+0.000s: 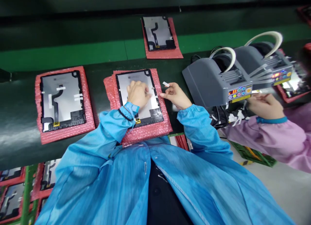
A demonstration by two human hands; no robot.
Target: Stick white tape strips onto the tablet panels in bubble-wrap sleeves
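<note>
At a dark conveyor bench, a worker's left hand [139,93] lies flat and open on a tablet panel [138,96] resting on pink bubble wrap [145,131] in the near centre, while the right hand [175,95] pinches a small tape strip [166,84] just to its right. The thin panel looks light, stiff and fragile, best held by its edges; the strip is flimsy and probably sticky.

Place: electronics assembly line | conveyor belt [24,121] | tape dispensers [213,79] | panels on bubble wrap [63,97]
</note>
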